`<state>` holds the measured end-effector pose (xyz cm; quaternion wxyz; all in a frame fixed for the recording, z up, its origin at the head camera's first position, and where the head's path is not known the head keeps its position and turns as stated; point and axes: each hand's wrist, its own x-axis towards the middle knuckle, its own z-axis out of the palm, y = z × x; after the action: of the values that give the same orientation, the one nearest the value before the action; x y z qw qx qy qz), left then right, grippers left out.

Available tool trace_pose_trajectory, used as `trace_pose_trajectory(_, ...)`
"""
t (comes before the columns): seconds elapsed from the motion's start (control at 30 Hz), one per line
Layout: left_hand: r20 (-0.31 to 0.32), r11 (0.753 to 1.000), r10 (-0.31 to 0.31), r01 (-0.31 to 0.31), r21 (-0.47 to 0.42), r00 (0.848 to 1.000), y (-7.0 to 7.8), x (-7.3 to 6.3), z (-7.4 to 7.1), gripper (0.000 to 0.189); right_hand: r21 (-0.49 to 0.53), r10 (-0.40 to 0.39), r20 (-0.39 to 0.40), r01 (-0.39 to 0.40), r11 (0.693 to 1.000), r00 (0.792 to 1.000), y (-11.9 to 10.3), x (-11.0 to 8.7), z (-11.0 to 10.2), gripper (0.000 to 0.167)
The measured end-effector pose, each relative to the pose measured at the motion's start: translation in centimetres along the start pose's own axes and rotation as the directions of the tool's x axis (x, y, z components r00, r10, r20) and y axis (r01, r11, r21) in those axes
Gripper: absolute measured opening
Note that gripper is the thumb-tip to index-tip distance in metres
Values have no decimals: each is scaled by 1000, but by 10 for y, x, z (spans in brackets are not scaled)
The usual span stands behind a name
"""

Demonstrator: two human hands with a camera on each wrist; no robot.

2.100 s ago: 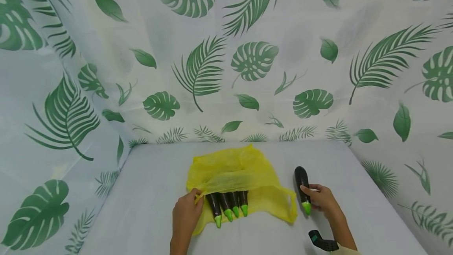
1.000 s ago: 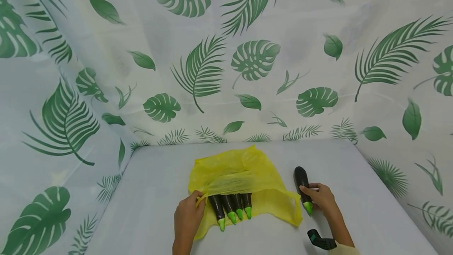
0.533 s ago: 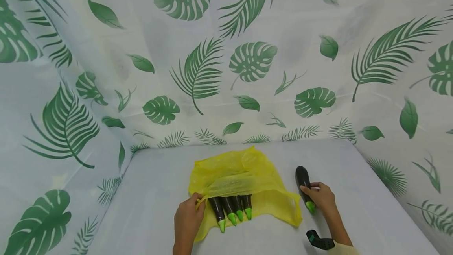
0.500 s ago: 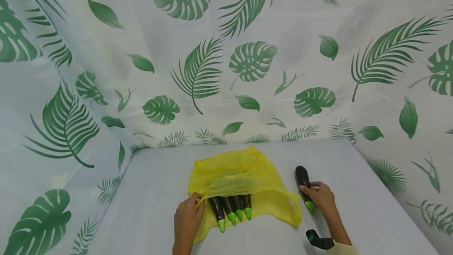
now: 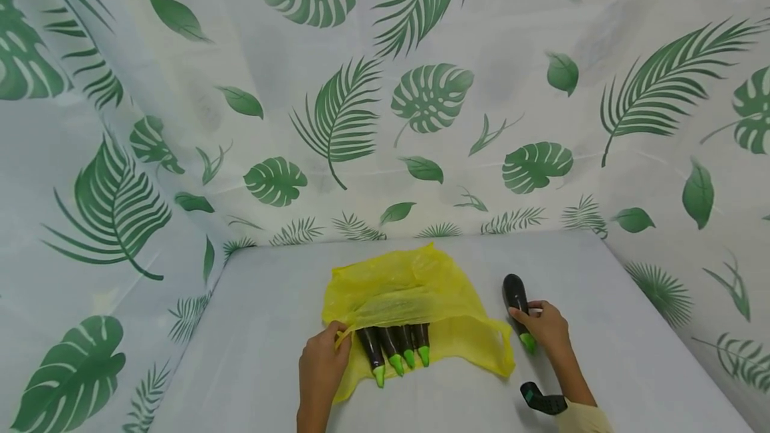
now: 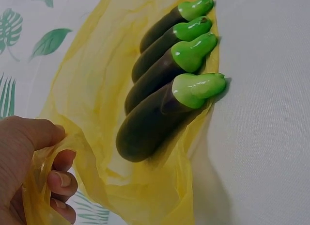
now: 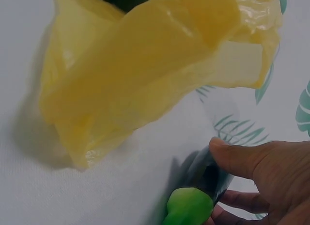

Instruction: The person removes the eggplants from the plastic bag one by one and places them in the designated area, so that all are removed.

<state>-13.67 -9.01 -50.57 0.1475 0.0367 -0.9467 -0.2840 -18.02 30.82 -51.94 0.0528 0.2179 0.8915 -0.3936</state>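
Eggplant [image 5: 514, 293] with dark body and green cap is outside the yellow bag [image 5: 391, 279], to its right, near but apart; whether it rests fully on the white table [image 5: 252, 326] or is slightly lifted, I cannot tell.

Four other eggplants [image 5: 404, 336] lie side by side in the mouth of the bag. From the head, the upper layer of the bag covers their far parts; the left wrist view looks under this layer and shows the round end of the nearest one. The right wrist view shows only a dark piece of them at its top edge, but it shows more closely the grasp on the single eggplant.

The left hand [image 5: 325, 359] is nearly closed, its fingers curled around the gathered edge of the bag. The right hand [image 5: 547, 326] is partly closed: it pinches the single eggplant, with thumb on one side and fingers on the other.

This eggplant points its green cap toward the person and its blunt end away, its long axis leaning a little to the left at the far end. The four also have their caps toward the person, their axes roughly parallel.
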Motion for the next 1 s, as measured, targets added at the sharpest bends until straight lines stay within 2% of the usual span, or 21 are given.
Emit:
trace_pose_trajectory(0.53, -13, 1000, 23, -23, -7, 1000, -2, -1, -2, 10, -2, 5, -14, -5, 1000, 1000, 1, 4, 3, 67)
trace_pose_trajectory(1.0, 44, 998, 0, -3, 69, 999, -1, -8, -6, 18, 16, 23, 20, -23, 1000, 1000, 1, 1, 0, 71)
